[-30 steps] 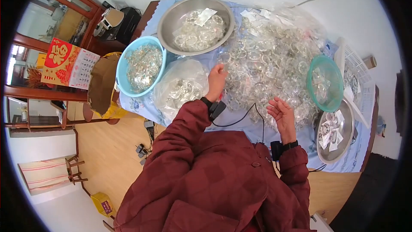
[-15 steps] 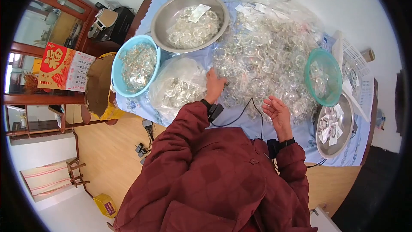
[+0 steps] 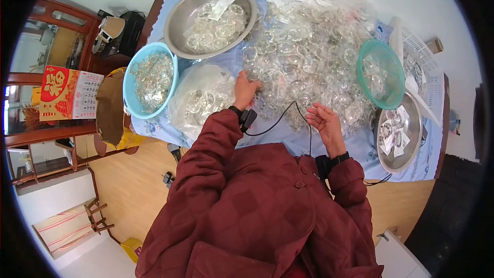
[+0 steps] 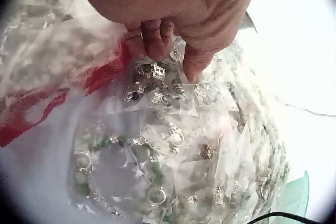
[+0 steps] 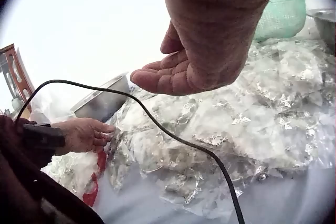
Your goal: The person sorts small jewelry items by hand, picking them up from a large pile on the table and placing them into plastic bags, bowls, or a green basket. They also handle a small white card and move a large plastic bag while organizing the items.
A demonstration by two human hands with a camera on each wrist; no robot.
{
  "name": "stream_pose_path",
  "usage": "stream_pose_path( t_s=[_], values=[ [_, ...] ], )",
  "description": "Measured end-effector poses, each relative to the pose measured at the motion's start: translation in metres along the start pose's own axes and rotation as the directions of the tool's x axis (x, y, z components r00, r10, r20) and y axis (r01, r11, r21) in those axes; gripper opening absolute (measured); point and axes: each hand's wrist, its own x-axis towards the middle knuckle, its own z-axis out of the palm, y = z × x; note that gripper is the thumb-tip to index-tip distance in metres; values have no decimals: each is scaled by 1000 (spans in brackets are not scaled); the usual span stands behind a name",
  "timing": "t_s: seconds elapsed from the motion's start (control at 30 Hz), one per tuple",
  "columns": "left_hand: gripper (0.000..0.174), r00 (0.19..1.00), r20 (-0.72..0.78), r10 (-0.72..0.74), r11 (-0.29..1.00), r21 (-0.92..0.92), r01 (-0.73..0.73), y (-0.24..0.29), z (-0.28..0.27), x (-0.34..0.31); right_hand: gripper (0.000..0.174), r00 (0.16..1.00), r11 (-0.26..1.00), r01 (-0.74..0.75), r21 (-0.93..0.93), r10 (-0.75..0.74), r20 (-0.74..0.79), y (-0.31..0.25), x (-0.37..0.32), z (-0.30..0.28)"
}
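1. You look to be at the picking stage: your left hand [image 3: 246, 91] is at the near-left edge of a big heap of clear-bagged jewellery [image 3: 309, 51] spread across the cloth-covered tabletop [image 3: 355, 149].
2. The piece under that hand is a charm packet [image 4: 159, 71], its clear wrapper showing silver charms, one of them square, among darker bits. A packaged green-bead bracelet [image 4: 83, 160] lies close by, nearer the wrist camera.
3. Your left thumb and fingertips stand apart over the charm packet, touching or almost touching it; whether they have gripped the plastic, you cannot tell from these views.
4. Your right hand [image 3: 328, 126] is raised above the heap's near side, palm up, fingers slack, with nothing seen in it.
5. Beside your left hand sits a white plastic bag [image 3: 193, 85] with more jewellery inside; the steel basin [image 3: 180, 20] and light-blue basin [image 3: 130, 98] stand farther off.
6. The next move probably calls for a light pinch on one wrapper alone, since overlapping packets could drag along. Mind the black cable [image 5: 55, 81] looping between your wrists.
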Motion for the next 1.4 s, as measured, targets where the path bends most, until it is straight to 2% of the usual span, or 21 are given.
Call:
stream_pose_path(
  t_s=[0.1,0.2,0.27,0.3,0.33,0.37,0.4,0.5,0.53,0.63,0.67,0.7,0.77,0.93,1.03,1.2,1.3,1.33,1.37,1.4],
  values=[
    [60,993,77,-94,976,-192,107,4,-3,-2,28,1000,1000,-1,4,1,8,0,0,0],
    [59,991,93,-96,957,-266,118,-22,6,18,26,1000,1000,2,11,-2,-18,0,0,1],
    [59,990,106,-91,945,-304,119,-17,9,19,26,1000,1000,1,13,-1,-18,0,0,2],
    [57,993,-90,80,982,-164,-94,-15,12,19,26,1000,1000,-3,14,4,-14,0,0,1],
    [56,929,-255,270,961,14,-276,-10,13,16,26,1000,1000,-9,15,9,-10,-1,0,0],
    [54,803,-374,464,886,215,-412,-6,14,15,26,1000,1000,-6,16,6,-15,-1,0,-2],
    [54,804,-371,465,885,213,-413,-3,13,15,27,1000,1000,-8,13,8,-12,-1,1,-4],
    [51,923,-81,376,917,174,-359,-3,5,22,28,1000,1000,-13,11,13,-2,0,2,-6],
    [51,923,-80,377,917,175,-360,-3,4,22,27,1000,1000,-13,8,13,-7,0,2,-6],
    [53,973,41,226,947,227,-229,-1,0,20,26,1000,1000,-11,4,11,-15,0,3,-3],
    [53,973,43,227,946,227,-231,0,-1,19,27,1000,1000,-13,10,13,-2,1,4,-3],
    [52,922,8,388,868,333,-368,1,0,17,27,1000,1000,-17,16,17,8,2,4,-4],
    [53,736,-6,677,624,535,-570,6,1,11,27,1000,1000,-21,19,20,12,3,3,-6],
    [45,777,17,629,722,358,-592,35,12,-1,28,999,999,-26,29,25,20,2,2,-4],
    [33,826,131,548,652,551,-521,41,18,0,28,1000,999,-23,34,22,21,1,0,-6],
    [22,875,179,449,602,663,-445,37,15,19,28,1000,999,0,42,0,19,1,-5,-10],
    [20,864,21,502,776,431,-461,36,4,22,28,1000,999,-5,45,5,4,3,-6,-12],
    [20,863,26,504,774,431,-465,37,1,23,28,1000,999,-3,44,3,2,2,-5,-11],
    [20,918,23,395,907,147,-394,38,0,23,27,1000,999,-1,43,1,-1,2,-4,-9],
    [21,957,57,283,951,-149,-272,39,-1,24,26,1000,999,1,41,-1,-4,0,-3,-8]
  ],
)
